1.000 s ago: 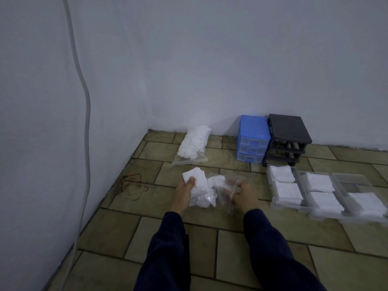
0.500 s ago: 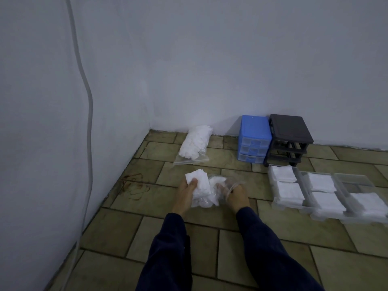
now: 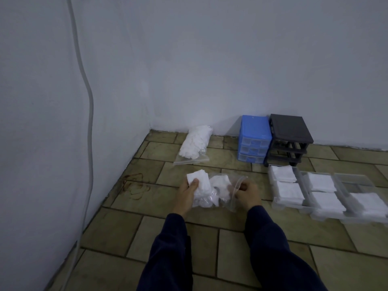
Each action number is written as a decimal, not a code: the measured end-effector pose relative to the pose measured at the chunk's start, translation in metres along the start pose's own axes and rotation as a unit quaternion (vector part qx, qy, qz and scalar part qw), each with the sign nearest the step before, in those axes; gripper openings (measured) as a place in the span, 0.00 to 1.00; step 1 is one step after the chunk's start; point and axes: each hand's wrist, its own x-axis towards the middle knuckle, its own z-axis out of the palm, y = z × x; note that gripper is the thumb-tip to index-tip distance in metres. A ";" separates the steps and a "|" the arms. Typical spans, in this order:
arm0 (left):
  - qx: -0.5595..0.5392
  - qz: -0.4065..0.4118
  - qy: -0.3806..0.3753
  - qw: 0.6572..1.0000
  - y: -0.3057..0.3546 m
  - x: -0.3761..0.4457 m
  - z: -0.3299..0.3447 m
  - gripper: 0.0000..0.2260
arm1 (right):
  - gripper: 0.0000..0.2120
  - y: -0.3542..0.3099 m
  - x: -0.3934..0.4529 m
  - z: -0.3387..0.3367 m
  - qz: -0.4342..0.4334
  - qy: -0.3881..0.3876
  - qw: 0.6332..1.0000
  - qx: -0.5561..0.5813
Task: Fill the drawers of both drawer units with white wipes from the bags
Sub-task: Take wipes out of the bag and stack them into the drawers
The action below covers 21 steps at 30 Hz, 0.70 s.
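Down on the tiles, your left hand (image 3: 186,193) pinches a stack of white wipes (image 3: 199,181) at the mouth of the clear bag (image 3: 218,194), while your right hand (image 3: 246,193) grips the bag's edge. Careful: loose wipes could spill out if you tug too fast. Three drawers (image 3: 354,198) wait on your right, partly filled.

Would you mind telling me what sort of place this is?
Probably a bare room corner used as a floor workspace: plain white walls meet over a worn tiled floor, with a grey cable hanging down the left wall.
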 end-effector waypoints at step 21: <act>0.004 0.001 0.032 0.999 0.005 -0.004 0.009 0.10 | 0.15 0.001 0.006 -0.050 0.098 -0.066 0.984 0.132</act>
